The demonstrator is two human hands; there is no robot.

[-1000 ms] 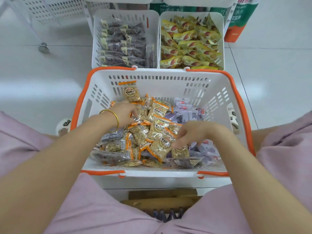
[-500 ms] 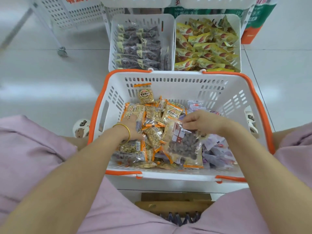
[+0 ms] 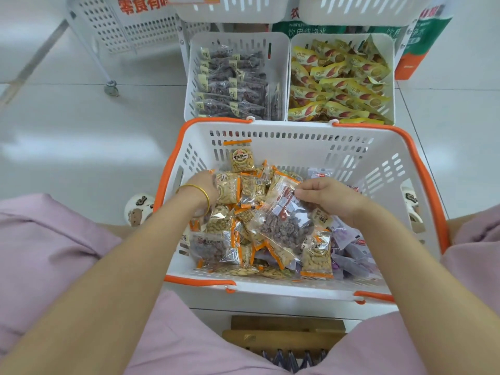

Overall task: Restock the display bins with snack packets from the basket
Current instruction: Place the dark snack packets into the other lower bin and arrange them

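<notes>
A white basket [image 3: 295, 131] with orange handles sits in front of me, full of snack packets. My right hand [image 3: 328, 197] pinches the top edge of a clear packet of dark snacks [image 3: 281, 226], lifted above the pile. My left hand [image 3: 204, 186], with a gold bangle at the wrist, reaches into the left side of the basket and grips an orange-edged packet of pale nuts [image 3: 227, 189]. Beyond the basket stand two white display bins: the left bin [image 3: 238, 39] holds dark snack packets, the right bin [image 3: 389, 50] holds yellow packets.
A white wheeled rack [image 3: 127, 31] stands at the back left on the tiled floor. More white bins [image 3: 359, 12] hang above the display bins. A green and orange carton [image 3: 414, 52] stands at the back right. Purple packets [image 3: 351, 247] lie in the basket's right side.
My right hand has pulled the clear packet of dark snacks up out of the pile. My left hand has shifted onto an orange-edged packet. My view has tilted up toward the bins.
</notes>
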